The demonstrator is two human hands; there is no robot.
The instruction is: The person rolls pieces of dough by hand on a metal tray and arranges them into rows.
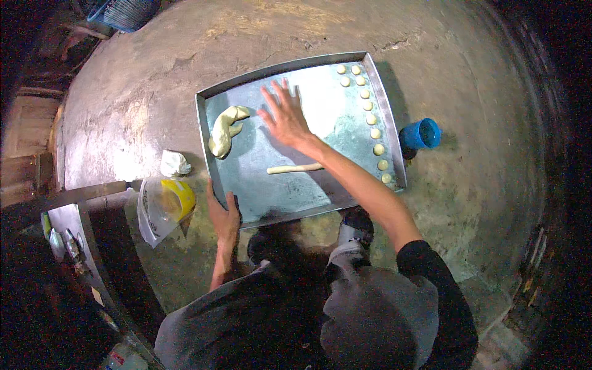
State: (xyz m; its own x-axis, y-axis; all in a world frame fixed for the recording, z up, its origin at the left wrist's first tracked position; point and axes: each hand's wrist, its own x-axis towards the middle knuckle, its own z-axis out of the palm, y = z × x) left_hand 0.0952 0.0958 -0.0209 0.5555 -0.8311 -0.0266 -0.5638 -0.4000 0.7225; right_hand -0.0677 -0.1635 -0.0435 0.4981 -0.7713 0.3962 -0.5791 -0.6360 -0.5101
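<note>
A shallow metal tray [256, 200] lies before me, slightly turned. My left hand [224, 216] grips its near left corner, thumb over the rim and fingers along the outside. Over the upper middle of the tray my right hand [285, 117] is spread, palm down and holding nothing; whether it touches the metal I cannot tell. A thick curved lump of dough [223, 132] rests at the tray's left side. Below my right hand lies a thin dough rope [290, 169], its right end hidden by my forearm. Several small dough balls [370, 119] line the right edge.
Just right of the tray is a blue cup [421, 134]. To the left, a white crumpled bundle [175, 163] and a clear and yellow plastic bag [166, 206] lie on the concrete floor [135, 111]. A blue basket [126, 13] shows at the far left, a wooden beam [86, 194] nearer.
</note>
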